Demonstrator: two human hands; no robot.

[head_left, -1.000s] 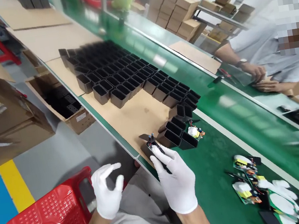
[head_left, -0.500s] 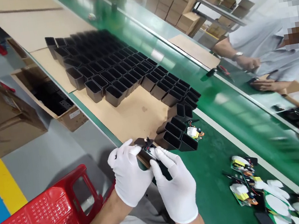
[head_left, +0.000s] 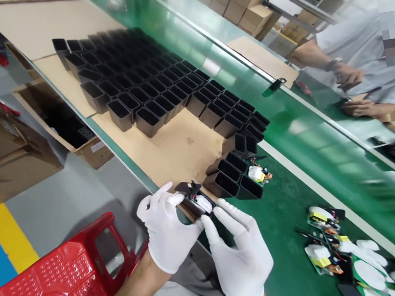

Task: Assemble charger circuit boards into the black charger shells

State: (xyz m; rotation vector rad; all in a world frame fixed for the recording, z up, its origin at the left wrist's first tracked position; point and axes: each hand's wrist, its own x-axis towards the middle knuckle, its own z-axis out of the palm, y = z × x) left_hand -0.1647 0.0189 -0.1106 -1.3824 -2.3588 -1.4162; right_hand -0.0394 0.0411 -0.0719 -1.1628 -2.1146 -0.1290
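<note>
Both of my hands wear white gloves and meet at the table's near edge. My left hand (head_left: 170, 228) grips a small black plastic case (head_left: 192, 209) from its left side, fingers at its upper end and thumb along the lower side. Inside the case's open end sits a circuit board with a white pad (head_left: 203, 203). A black end plate (head_left: 187, 187) with metal pins stands tilted at the upper end, with thin wires beneath it. My right hand (head_left: 241, 253) straddles the case's right end, thumb on the near side and fingertips at the far rim.
Rows of black open cases (head_left: 145, 94) stand on cardboard (head_left: 182, 145). Loose circuit boards (head_left: 321, 255) lie on the green table (head_left: 288, 238) at right, and one board (head_left: 258, 173) is beside the nearest cases. A red stool (head_left: 56, 293) is at left. Across the line, a co-worker's hands (head_left: 354, 90) handle something dark.
My right fingers have spread and drawn back off the board to the case's rim, baring the white pad. My left hand keeps its grip on the case. The view has shifted slightly.
</note>
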